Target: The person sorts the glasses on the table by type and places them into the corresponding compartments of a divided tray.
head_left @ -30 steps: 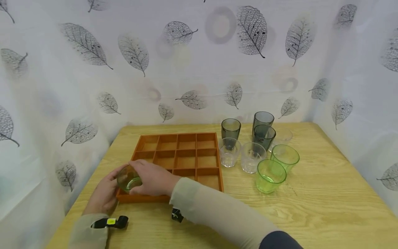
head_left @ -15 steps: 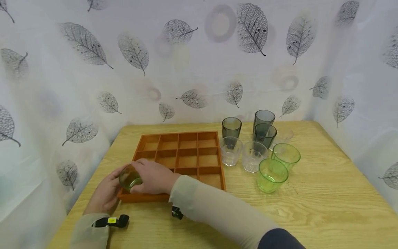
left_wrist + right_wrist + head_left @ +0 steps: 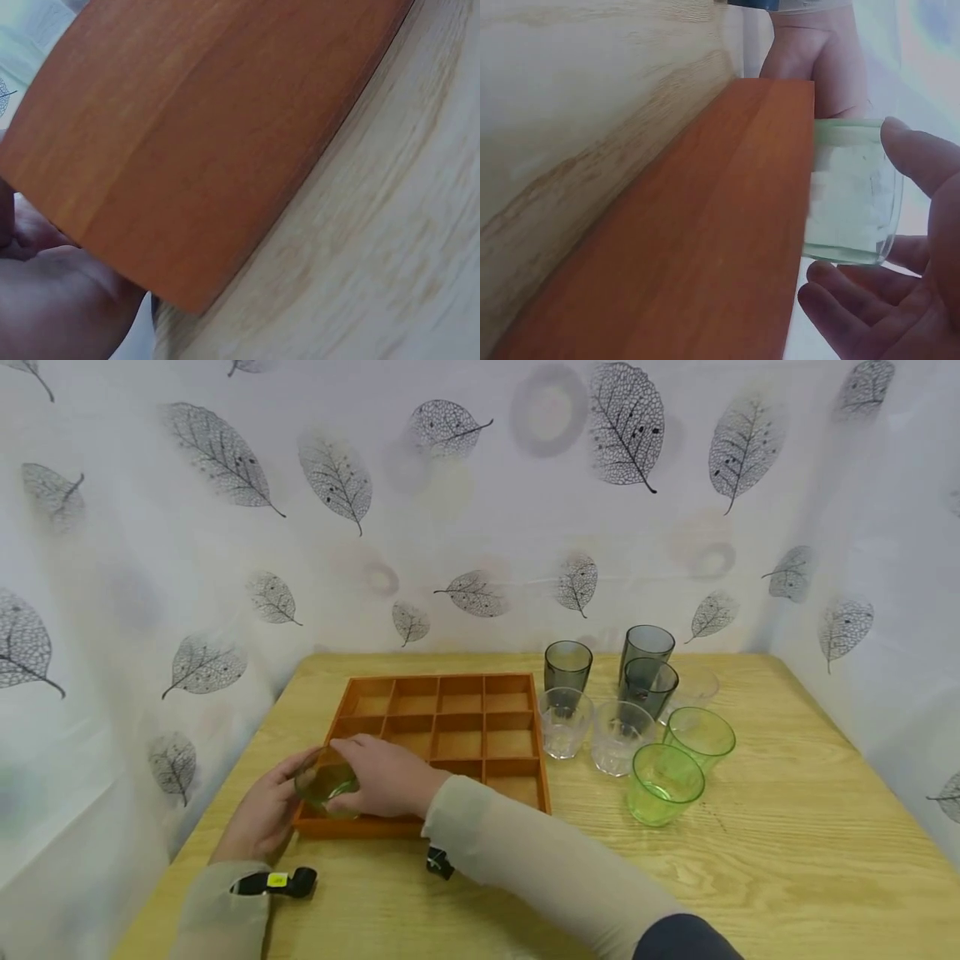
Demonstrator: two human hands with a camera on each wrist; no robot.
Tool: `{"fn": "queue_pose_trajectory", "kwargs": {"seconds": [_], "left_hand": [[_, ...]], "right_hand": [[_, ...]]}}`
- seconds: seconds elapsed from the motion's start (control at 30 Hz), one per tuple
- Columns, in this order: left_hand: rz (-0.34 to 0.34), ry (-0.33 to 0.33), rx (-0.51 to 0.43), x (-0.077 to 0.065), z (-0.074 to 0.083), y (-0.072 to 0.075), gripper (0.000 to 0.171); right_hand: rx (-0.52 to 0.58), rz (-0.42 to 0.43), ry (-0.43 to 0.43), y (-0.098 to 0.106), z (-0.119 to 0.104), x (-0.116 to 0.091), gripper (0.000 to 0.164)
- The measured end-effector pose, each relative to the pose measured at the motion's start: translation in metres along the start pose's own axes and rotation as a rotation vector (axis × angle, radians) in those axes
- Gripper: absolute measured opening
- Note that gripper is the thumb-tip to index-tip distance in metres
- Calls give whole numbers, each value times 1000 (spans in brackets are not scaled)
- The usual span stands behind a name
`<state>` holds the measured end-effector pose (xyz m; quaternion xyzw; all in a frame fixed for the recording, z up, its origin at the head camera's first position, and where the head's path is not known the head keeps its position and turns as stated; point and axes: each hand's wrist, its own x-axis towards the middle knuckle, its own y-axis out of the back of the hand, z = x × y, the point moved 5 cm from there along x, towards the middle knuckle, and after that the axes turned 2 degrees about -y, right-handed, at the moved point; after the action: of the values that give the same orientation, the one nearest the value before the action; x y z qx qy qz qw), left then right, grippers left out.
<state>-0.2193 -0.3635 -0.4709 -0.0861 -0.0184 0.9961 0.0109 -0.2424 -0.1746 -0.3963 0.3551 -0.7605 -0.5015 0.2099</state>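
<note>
Near the counter's left edge, the right hand grips a glass at the tray's corner; the left hand's hold is unclear.

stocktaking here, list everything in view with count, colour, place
table: one, pale wood, foreground
cloth: count unclear, white with gray leaves, behind table
tray: one, orange-brown, on table
held glass: one, green-tinted, at tray's near left corner
green glasses: two, green, right of tray
clear glasses: three, colourless, right of tray
smoky glasses: three, dark gray, right of tray, toward back
wrist devices: two, black, at wrists
sleeves: two, off-white, on forearms; dark blue above right
left hand: one, bare, beside held glass
right hand: one, bare, gripping it
</note>
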Motion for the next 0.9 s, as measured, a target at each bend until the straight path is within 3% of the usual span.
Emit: {"fn": "queue_pose_trajectory", "kwargs": {"seconds": [0.2,0.4,0.67,0.9], "left_hand": [[-4,-1,8,0,1,-1,65],[-2,-40,-31,-1,-1,-1,59],[3,-37,-15,-2,0,0,63],[22,-18,-16,-2,0,-1,64]], "right_hand": [[13,66,12,13,9,-14,88],[-10,145,1,43,27,-46,84],[-46,322,-19,84,71,-109,81],[-89,391,-77,92,118,-175,82]]}}
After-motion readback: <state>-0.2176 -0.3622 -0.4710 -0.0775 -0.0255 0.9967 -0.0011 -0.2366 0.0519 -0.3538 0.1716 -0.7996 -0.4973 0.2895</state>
